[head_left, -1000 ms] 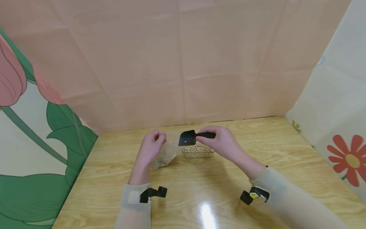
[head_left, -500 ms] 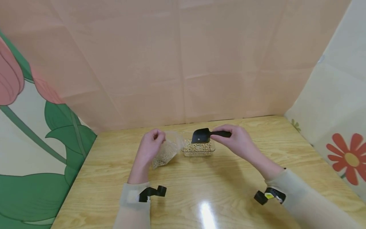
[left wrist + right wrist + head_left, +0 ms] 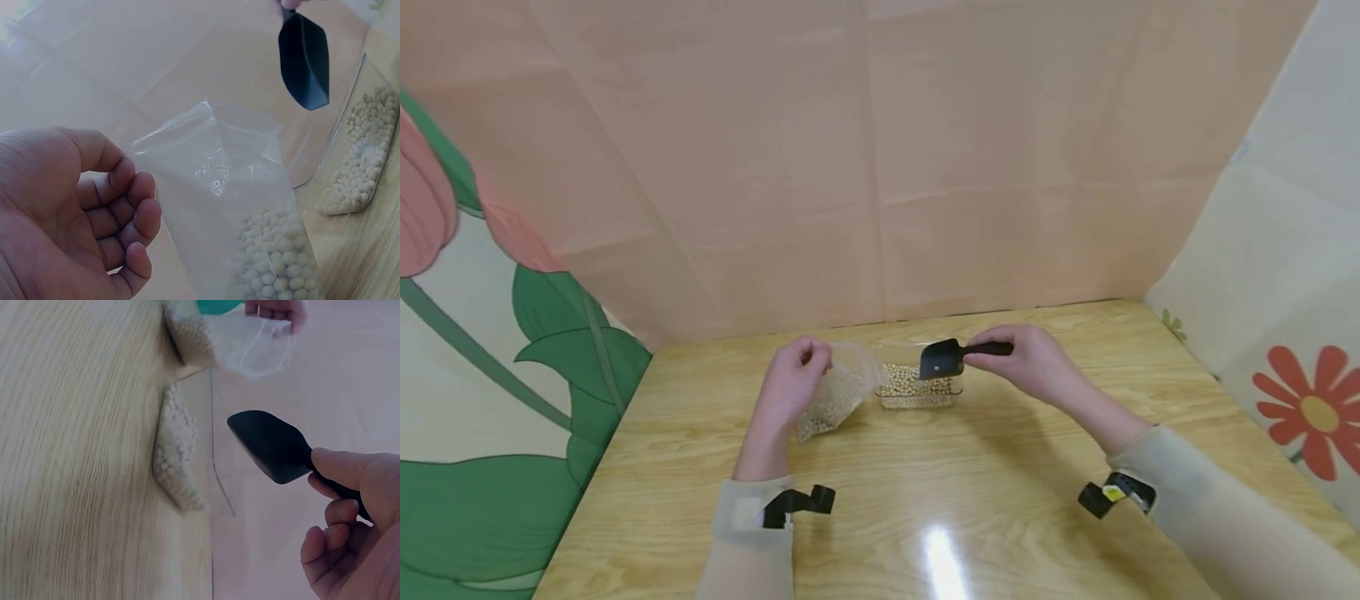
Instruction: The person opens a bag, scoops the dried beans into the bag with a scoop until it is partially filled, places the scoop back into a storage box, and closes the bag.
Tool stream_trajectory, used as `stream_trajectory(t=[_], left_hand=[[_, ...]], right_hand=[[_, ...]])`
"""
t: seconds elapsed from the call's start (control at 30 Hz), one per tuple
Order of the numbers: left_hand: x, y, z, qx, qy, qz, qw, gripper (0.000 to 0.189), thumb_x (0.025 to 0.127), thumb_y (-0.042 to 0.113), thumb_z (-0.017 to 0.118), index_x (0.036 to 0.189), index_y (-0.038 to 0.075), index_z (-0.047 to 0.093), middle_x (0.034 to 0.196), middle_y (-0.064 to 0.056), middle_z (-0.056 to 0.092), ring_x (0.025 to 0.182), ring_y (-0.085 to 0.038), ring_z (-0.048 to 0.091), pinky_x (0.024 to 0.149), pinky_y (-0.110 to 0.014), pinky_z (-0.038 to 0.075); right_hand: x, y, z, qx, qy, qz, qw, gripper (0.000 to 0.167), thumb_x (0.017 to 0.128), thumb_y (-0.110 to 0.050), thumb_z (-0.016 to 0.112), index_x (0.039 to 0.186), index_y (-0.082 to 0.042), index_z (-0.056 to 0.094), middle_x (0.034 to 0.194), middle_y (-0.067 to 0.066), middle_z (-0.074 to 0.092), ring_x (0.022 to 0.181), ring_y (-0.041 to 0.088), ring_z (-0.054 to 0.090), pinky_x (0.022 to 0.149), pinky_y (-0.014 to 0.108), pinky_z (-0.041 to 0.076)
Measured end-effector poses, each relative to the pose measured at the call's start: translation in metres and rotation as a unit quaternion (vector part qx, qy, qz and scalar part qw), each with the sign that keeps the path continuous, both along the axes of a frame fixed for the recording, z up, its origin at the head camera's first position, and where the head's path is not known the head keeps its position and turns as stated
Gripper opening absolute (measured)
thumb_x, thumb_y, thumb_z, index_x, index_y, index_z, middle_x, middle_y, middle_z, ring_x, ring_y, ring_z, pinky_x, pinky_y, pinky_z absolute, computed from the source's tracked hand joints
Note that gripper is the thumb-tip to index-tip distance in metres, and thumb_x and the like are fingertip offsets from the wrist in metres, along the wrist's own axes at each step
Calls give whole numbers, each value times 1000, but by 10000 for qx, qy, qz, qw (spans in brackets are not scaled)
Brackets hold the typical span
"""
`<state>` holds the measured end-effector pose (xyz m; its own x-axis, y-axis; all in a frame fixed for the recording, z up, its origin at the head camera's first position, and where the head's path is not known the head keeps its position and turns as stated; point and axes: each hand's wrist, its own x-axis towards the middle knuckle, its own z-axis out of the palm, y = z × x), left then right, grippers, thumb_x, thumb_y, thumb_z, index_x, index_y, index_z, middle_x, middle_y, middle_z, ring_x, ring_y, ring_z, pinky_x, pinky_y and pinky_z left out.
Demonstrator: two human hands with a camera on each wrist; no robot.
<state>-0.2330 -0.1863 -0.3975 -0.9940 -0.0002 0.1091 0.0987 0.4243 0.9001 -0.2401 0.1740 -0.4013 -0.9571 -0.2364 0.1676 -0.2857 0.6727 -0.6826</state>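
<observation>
My left hand (image 3: 797, 375) pinches the top edge of a clear plastic bag (image 3: 215, 162). Round pale beans (image 3: 275, 256) fill the bag's lower part, which stands on the table. In my right hand (image 3: 1026, 358) is a small black scoop (image 3: 269, 444), gripped by its handle between thumb and fingers. The scoop's blade hangs above a clear rectangular box (image 3: 917, 402), and its hollow looks bare in the left wrist view. More of the pale beans (image 3: 175, 444) lie inside the box, just right of the bag. The scoop and the box are apart.
Everything stands on a light wood-grain table (image 3: 880, 492). A plain pinkish sheet (image 3: 880, 167) rises along its back edge. Flower-printed panels bound both sides, with a red flower (image 3: 1318, 412) at the right.
My right hand has carried the scoop rightward from beside the bag's mouth to above the box, and its blade has tipped lower. The left hand and bag have stayed nearly still.
</observation>
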Motion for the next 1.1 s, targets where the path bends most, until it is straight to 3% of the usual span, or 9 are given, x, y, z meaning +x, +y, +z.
stream_trajectory(t=[0.6, 0.87, 1.1], left_hand=[[0, -1, 0, -14, 97, -75, 9999, 22, 111, 19, 58, 97, 7, 71, 88, -14, 60, 76, -24, 50, 69, -38, 45], [0, 0, 0, -55, 107, -66, 9999, 22, 111, 19, 59, 97, 7, 70, 88, -12, 62, 77, -24, 52, 70, -38, 46], [0, 0, 0, -67, 81, -61, 9999, 23, 111, 20, 59, 97, 7, 70, 89, -15, 62, 76, -24, 51, 69, -38, 45]], right_hand=[[-23, 7, -3, 631, -258, 465, 9966, 24, 101, -35, 83, 119, -19, 85, 123, 5, 80, 91, 17, 70, 82, 43, 52], [-29, 0, -4, 895, -306, 498, 9943, 22, 99, -35, 85, 116, -21, 86, 130, 9, 78, 113, 29, 72, 94, 54, 54], [-32, -5, -3, 1072, -433, 585, 9916, 24, 98, -37, 85, 115, -20, 87, 128, 9, 78, 113, 30, 73, 93, 54, 55]])
